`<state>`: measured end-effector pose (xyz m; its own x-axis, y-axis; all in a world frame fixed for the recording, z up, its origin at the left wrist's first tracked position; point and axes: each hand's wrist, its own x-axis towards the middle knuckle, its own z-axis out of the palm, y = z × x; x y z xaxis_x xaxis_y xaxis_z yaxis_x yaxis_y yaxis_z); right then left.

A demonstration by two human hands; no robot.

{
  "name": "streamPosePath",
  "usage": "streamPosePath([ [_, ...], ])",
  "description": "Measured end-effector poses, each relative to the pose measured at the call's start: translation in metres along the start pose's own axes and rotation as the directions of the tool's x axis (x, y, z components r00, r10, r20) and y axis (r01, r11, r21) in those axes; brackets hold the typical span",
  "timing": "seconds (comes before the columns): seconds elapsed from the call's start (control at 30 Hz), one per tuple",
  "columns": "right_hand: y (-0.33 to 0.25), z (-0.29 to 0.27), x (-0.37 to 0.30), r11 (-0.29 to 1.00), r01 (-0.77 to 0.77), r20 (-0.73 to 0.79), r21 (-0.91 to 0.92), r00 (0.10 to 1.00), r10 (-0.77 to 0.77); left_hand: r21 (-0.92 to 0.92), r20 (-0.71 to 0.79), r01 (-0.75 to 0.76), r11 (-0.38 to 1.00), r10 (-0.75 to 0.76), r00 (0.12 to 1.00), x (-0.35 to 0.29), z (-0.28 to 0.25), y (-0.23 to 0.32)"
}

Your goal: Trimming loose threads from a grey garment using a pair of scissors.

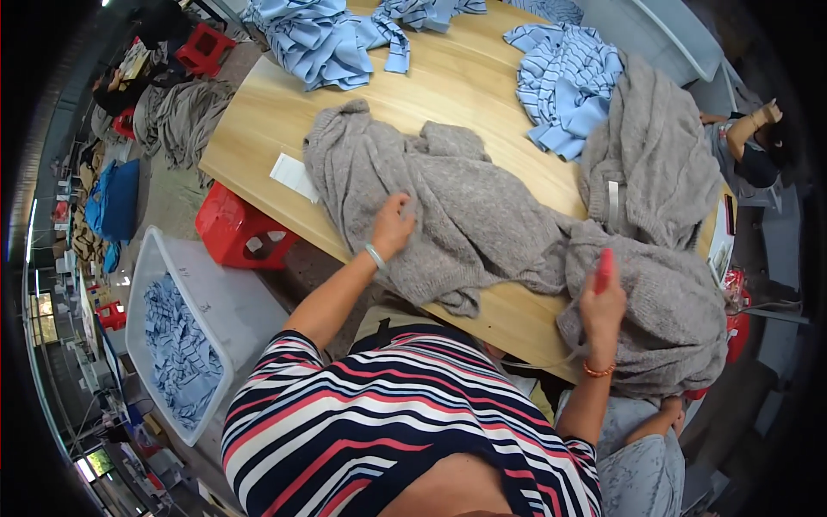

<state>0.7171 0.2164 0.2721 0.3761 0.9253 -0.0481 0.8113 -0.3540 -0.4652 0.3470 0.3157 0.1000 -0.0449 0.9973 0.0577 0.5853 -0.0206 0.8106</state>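
A grey knitted sweater [482,215] lies rumpled across the wooden table. My left hand [394,226] is on its left part, fingers curled in and seeming to pinch the knit. Farther right, my right hand [603,302] is closed round a small pink-red tool [605,263] whose kind I cannot make out. That hand is over a second bunch of grey knitwear [659,314], which hangs over the table's near right edge. Behind it lies another grey knitted piece [646,146] with a pale label strip [613,202].
Blue striped garments [564,86] and a blue heap [323,39] lie along the far side of the wooden table [448,86]. Left of it stand a red stool [241,228] and a white bin [185,336] of blue cloth. Another person's hand [672,412] is at lower right.
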Motion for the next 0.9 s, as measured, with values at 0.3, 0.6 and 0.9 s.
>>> streamPosePath([
  [0.3, -0.073, 0.072, -0.036, 0.973, 0.205, 0.284, 0.105, 0.932, -0.227, -0.594, 0.561, 0.299, 0.747, 0.118, 0.819, -0.058, 0.031, 0.100],
  [0.6, -0.072, 0.094, -0.057, 0.914, 0.320, 0.330, 0.250, 0.859, -0.391, 0.331, -0.276, -0.204, 0.921, 0.301, 0.913, 0.001, -0.077, 0.020],
  [0.9, -0.110, 0.172, -0.071, 0.896, 0.323, 0.574, 0.305, 0.688, -0.444, -0.892, 0.416, 0.448, 0.060, -0.273, 0.867, 0.036, -0.096, -0.003],
])
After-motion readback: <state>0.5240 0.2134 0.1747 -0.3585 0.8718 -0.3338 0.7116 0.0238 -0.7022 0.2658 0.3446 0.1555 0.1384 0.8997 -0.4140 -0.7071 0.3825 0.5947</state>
